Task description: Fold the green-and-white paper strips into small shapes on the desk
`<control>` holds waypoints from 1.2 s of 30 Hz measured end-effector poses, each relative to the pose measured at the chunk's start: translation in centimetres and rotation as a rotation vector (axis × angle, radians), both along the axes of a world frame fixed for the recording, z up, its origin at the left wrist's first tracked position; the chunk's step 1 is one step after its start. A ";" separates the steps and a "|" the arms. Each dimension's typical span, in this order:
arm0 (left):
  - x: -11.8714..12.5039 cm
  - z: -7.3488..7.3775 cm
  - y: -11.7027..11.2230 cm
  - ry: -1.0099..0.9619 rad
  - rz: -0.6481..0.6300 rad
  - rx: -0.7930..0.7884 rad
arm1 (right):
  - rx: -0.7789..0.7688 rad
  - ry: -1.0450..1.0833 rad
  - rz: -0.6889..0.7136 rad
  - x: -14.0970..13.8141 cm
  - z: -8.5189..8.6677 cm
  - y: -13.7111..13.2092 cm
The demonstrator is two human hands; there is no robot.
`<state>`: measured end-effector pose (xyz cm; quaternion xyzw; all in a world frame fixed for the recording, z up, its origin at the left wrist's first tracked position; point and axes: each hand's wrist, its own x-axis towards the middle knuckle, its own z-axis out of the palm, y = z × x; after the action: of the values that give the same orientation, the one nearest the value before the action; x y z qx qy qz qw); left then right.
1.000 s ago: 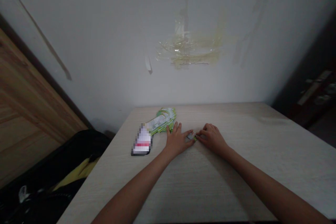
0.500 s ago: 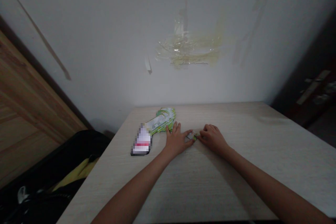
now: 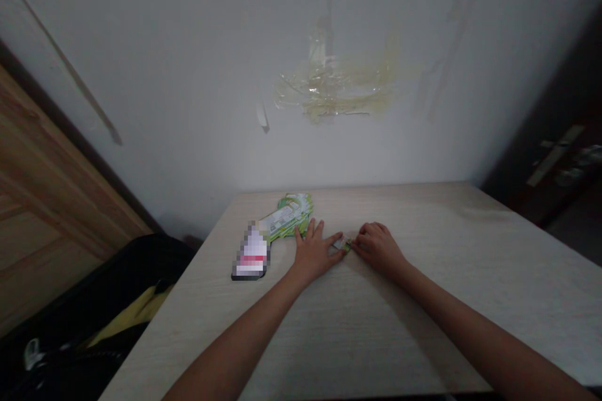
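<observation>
A small piece of printed paper (image 3: 342, 243), grey-white and green, lies on the table between my two hands. My left hand (image 3: 314, 255) rests flat on the tabletop, its thumb and forefinger holding the paper's left part while the other fingers spread away. At the paper's right end, my right hand (image 3: 379, 247) is closed, thumb and forefinger pinching the edge. Fine folds in the paper are too small to make out. Just beyond my left fingertips lies a fanned pile of green-and-white printed papers (image 3: 291, 216).
A phone (image 3: 251, 257) with a blurred bright screen lies left of my left hand, touching the papers. The pale table (image 3: 399, 338) meets a wall with peeling tape (image 3: 333, 91). A black bag (image 3: 117, 288) sits beside the table's left edge.
The view has shifted slightly. My right fingertips have moved a little along the paper's right edge; my left hand stays in place on it.
</observation>
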<state>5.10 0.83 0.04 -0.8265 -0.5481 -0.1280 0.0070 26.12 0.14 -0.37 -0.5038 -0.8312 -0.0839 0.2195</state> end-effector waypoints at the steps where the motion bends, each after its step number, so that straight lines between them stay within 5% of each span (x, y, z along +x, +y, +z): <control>1: 0.0 0.0 0.0 0.001 0.001 -0.002 | 0.000 -0.011 -0.010 -0.1 0.1 0.0; 10: 0.0 0.2 -0.2 -0.019 -0.008 -0.025 | -0.010 -0.030 -0.050 -0.6 -0.5 0.6; 19: -0.1 -0.5 0.1 -0.034 -0.022 -0.005 | -0.032 0.184 0.276 -0.2 -0.6 0.3; 36: -1.0 -0.5 -0.7 0.029 -0.117 0.125 | -0.129 0.145 0.264 -0.2 0.2 -0.1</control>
<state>4.10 0.12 -0.44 -0.8570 -0.4895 -0.1500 0.0589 25.87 0.07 -0.20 -0.4078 -0.8759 0.0358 0.2553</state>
